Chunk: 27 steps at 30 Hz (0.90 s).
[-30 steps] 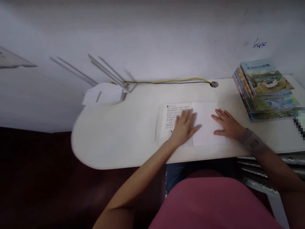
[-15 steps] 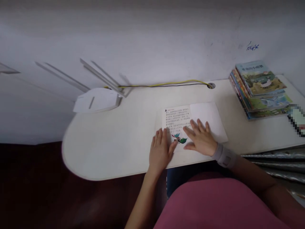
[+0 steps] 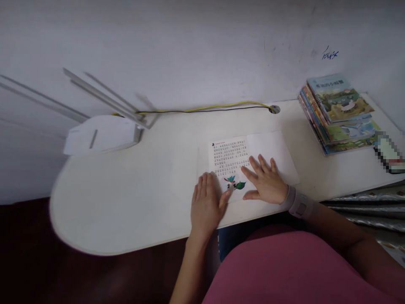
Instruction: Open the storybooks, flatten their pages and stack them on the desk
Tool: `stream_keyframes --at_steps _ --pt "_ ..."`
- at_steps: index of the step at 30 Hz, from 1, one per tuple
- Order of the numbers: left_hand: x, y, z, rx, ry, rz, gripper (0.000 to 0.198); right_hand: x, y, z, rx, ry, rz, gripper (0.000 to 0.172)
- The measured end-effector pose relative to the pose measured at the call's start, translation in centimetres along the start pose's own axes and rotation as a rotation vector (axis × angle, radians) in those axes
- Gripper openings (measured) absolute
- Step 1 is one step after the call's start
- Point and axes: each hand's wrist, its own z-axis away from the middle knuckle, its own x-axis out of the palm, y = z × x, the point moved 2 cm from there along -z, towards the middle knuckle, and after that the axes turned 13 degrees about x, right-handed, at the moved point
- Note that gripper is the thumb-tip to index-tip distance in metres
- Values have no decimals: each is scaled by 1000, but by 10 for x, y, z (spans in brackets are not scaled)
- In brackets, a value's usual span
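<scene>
Booklet [image 3: 229,157], left hand [image 3: 206,207] and right hand [image 3: 264,181], grips spread flat on it, closer than earlier

Position: we look from the person's head, above and behind the open booklet [image 3: 230,158].
Facing: forward and down onto it, the wall [image 3: 190,50] beyond it.
Nearness: close, the white desk [image 3: 126,202] framed around it.

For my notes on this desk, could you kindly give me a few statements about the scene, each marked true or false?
The right hand rests on the open booklet: true.
The left hand holds a pen: false, it is empty and lies flat at the booklet's lower edge.
The stack of picture books sits at the left end of the white desk: false, it sits at the right end.
A yellow and black cable runs into a round hole: true.
</scene>
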Motion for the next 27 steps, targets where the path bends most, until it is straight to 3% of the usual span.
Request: stream_keyframes --at_steps 27 --pt "0 2 -2 -14 -38 -20 82 -1 16 3 6 -13 15 90"
